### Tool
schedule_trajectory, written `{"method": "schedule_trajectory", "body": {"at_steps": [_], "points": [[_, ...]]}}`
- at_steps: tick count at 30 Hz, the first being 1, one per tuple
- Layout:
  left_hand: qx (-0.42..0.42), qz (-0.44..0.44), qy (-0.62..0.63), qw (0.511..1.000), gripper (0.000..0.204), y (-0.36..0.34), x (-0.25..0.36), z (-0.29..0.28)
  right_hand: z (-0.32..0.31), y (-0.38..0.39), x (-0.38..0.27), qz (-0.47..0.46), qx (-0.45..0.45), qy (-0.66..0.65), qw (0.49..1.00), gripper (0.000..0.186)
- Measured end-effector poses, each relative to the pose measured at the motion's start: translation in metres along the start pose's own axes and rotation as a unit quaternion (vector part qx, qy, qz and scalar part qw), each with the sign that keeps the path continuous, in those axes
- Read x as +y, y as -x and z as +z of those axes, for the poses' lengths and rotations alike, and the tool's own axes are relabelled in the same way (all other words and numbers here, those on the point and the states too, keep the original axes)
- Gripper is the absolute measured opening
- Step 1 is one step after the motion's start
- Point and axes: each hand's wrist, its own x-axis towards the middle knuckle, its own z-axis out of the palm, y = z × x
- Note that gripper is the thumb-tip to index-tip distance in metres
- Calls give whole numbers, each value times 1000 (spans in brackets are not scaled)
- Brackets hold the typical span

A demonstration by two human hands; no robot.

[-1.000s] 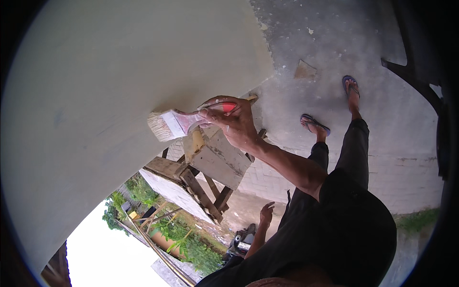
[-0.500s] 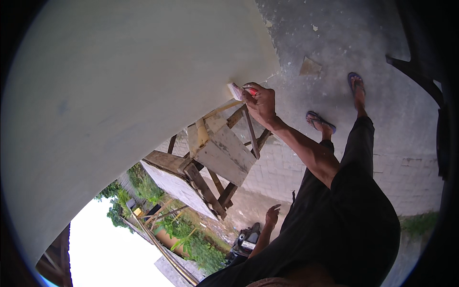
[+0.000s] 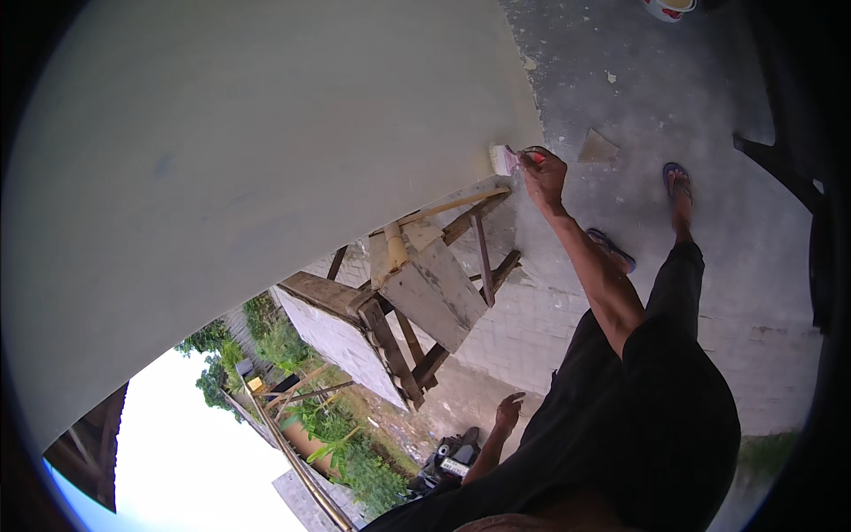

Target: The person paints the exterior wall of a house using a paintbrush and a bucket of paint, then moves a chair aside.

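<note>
My right hand (image 3: pixel 544 176) is closed around a paintbrush (image 3: pixel 504 160) with a red part on its handle. The pale bristles touch or nearly touch the big whitish wall (image 3: pixel 266 151), near its edge with the grey floor. My left hand (image 3: pixel 507 413) hangs low beside my dark clothing, away from the wall. Its fingers are loosely curled, and a small pale sliver shows at their tips, too small to name.
A wooden trestle (image 3: pixel 434 288) with boards stands against the wall. On the grey floor (image 3: pixel 620 97) lies a flat brownish piece (image 3: pixel 598 146). A white and red container (image 3: pixel 670 9) is at the top edge, a dark chair-like object (image 3: pixel 780 168) at right, and a motorbike (image 3: pixel 452 461) below.
My right hand has carried the brush rightward along the wall, closer to the floor edge. The view has shifted slightly, bringing the white and red container into sight.
</note>
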Motion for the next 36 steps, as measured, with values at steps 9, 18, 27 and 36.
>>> {"method": "schedule_trajectory", "body": {"at_steps": [9,18,27,36], "points": [[33,95,-50,994,35,0,15,-25,101,125,-307,-167,-206,-146,953,15],[15,172,-184,968,40,-14,-18,-32,59,29,-104,140,-161,-379,900,15],[-41,149,-143,978,41,-28,-33,9,-54,-26,118,28,48,22,998,6],[-25,44,-72,996,33,-31,-37,-16,3,19,2,130,-62,-312,939,12]]}}
